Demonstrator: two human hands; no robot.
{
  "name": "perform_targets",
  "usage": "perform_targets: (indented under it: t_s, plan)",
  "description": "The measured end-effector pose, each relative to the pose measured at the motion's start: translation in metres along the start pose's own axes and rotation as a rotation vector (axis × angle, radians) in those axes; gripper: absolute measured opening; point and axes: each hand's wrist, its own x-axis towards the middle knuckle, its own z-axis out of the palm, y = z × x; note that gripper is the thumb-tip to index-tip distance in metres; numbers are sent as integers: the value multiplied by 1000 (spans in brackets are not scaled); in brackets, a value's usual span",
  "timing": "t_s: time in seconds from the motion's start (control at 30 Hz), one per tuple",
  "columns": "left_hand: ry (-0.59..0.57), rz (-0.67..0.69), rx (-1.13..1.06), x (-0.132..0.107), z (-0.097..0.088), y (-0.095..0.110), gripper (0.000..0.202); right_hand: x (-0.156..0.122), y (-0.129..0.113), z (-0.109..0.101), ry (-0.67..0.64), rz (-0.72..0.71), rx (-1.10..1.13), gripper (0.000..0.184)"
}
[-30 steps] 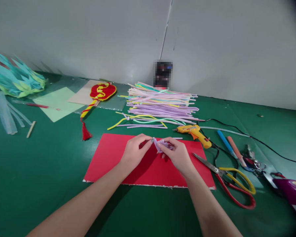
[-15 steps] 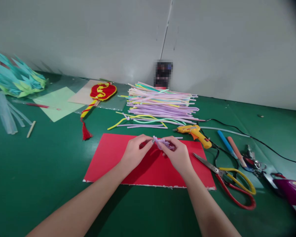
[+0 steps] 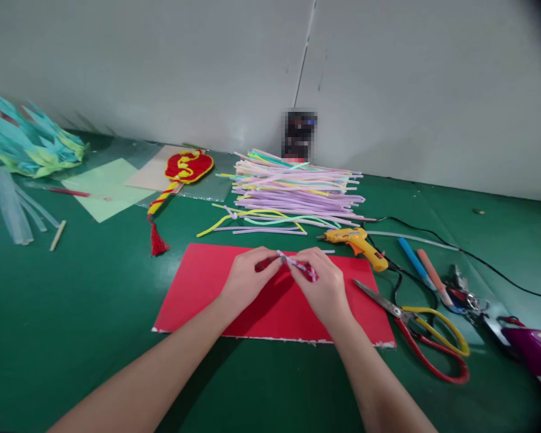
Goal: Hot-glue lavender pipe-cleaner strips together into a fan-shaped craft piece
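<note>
Between my two hands is a pale purple pipe cleaner (image 3: pixel 296 263), bent and twisted into a small shape. My left hand (image 3: pixel 251 273) pinches its left end between thumb and forefinger. From the other side, my right hand (image 3: pixel 323 282) grips it, fingers closed around the twisted part, which they partly cover. Both hands are above a red board (image 3: pixel 270 313) with a ragged white front edge. Just behind my right hand, a short pale purple piece (image 3: pixel 328 251) lies at the board's back edge.
Behind the board lies a pile of pastel pipe cleaners (image 3: pixel 297 186). A yellow glue gun (image 3: pixel 358 243), scissors (image 3: pixel 399 313) and markers (image 3: pixel 417 264) are at the right. At the left are a red-and-yellow fan (image 3: pixel 189 167), green paper (image 3: pixel 110 189) and blue-green paper leaves (image 3: pixel 31 138).
My right hand has turned slightly, and the pipe cleaner's twisted part now shows at a different angle between the fingers. My left hand has kept its place.
</note>
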Motion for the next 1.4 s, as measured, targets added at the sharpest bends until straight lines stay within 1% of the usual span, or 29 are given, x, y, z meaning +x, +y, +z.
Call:
perform_targets:
  t_s: [0.13,0.43,0.67,0.9,1.17,1.4]
  plan:
    - [16,-10,6,0,0,0,15,0,-1,0,-5,-16,-9,10]
    - [27,-24,11,0,0,0,15,0,-1,0,-14,10,17,8]
    - [22,-2,15,0,0,-2,16,0,0,1,-15,15,11,7]
    - [-15,-2,-3,0,-1,0,14,0,1,1,7,5,7,7]
    - [3,-56,-1,0,0,1,13,-2,0,3,-7,-22,-8,8]
    - [1,-12,1,-1,1,-1,14,0,1,3,-6,34,59,6]
